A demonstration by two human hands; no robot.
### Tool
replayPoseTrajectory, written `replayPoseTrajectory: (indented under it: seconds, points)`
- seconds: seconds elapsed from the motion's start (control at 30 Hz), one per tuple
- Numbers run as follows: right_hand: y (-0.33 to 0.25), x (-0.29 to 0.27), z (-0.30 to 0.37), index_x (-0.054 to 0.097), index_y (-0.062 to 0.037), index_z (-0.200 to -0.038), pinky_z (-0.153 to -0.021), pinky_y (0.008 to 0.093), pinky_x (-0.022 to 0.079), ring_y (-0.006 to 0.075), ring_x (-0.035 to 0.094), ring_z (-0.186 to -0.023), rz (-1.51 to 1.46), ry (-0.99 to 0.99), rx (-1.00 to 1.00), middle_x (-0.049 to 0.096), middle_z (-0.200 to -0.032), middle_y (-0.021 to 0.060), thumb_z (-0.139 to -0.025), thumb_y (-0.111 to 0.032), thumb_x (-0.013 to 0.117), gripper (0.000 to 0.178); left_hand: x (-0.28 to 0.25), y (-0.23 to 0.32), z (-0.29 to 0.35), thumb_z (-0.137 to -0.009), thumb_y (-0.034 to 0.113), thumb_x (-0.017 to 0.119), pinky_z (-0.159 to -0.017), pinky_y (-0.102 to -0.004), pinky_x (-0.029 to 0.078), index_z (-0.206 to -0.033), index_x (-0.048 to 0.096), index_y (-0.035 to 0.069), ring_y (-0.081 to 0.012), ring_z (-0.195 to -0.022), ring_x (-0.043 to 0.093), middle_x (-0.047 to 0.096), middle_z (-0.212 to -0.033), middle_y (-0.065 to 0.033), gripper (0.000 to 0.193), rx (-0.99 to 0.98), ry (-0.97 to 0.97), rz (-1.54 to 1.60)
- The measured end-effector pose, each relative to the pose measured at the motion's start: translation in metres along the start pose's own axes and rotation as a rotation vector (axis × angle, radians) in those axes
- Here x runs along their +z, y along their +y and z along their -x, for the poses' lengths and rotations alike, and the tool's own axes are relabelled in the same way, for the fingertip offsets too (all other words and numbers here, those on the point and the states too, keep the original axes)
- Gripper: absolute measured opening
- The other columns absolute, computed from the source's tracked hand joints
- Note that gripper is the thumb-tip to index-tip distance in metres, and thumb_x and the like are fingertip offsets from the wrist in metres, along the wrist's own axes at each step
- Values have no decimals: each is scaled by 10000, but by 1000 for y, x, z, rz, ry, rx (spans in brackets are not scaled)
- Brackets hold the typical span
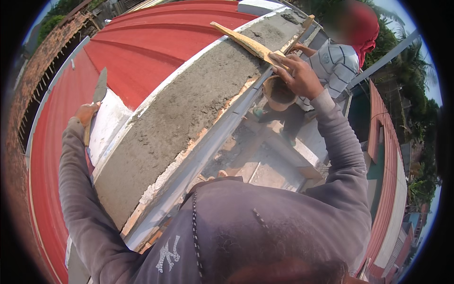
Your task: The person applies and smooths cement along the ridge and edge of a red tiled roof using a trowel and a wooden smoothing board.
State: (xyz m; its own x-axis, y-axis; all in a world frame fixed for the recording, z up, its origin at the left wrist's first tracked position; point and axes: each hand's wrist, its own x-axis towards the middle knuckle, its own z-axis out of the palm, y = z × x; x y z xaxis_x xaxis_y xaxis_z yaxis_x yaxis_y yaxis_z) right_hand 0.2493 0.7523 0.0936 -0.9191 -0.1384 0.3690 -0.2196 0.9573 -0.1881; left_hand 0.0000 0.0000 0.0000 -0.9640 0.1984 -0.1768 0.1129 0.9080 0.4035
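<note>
My left hand (85, 114) is closed round the handle of a pointed trowel (100, 86), its blade tilted up above the red roof sheeting. My right hand (301, 75) grips the near end of a rough wooden batten (246, 43). That batten lies slantwise across wet grey mortar (184, 102) spread along the top of a wall, its far end reaching over the white edging. Just below my right hand is a bucket (280, 93) with a dark inside; what supports it is hard to make out.
A co-worker with a red head covering and striped shirt (338, 64) is at the far right, one hand near the wall edge. Red metal roofing (156, 42) borders the mortar on the left. The wall drops off to a lower concrete level (272, 168) on the right.
</note>
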Motion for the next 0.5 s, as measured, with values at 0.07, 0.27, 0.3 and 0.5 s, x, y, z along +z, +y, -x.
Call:
replayPoseTrajectory:
  seconds: [0.07, 0.27, 0.3, 0.5]
  points:
    - [-15, -4, 11, 659, -291, -1443, -835, 472, 571, 373, 702, -933, 28, -15, -89, 651, -1022, 165, -1020, -385, 666, 433, 3, 19, 5, -1028, 485, 611, -766, -411, 438, -834, 674, -9, -214, -752, 579, 676, -796, -120, 534, 99, -44, -153]
    - [36, 8, -23, 662, -280, -1435, -887, 475, 564, 392, 698, -992, 51, 28, 18, 666, -1094, 191, -1018, -411, 666, 437, -17, 5, 14, -1033, 471, 608, -750, -392, 435, -831, 670, -25, -201, -741, 565, 660, -778, -114, 539, 58, 4, -77]
    - [55, 12, -29, 663, -277, -1433, -899, 474, 562, 397, 697, -1010, 60, 48, 27, 670, -1117, 198, -1018, -412, 666, 436, -15, 10, 10, -1032, 474, 608, -752, -393, 435, -831, 669, -25, -203, -742, 565, 660, -778, -114, 541, 8, 17, -29]
    - [92, 1, -50, 689, -151, -1385, -1061, 461, 520, 414, 675, -1157, 296, -70, 18, 641, -1407, 188, -838, -601, 790, 715, -11, 18, 11, -1010, 510, 626, -761, -389, 435, -839, 680, -20, -198, -748, 559, 649, -774, -92, 560, -15, 23, -48]
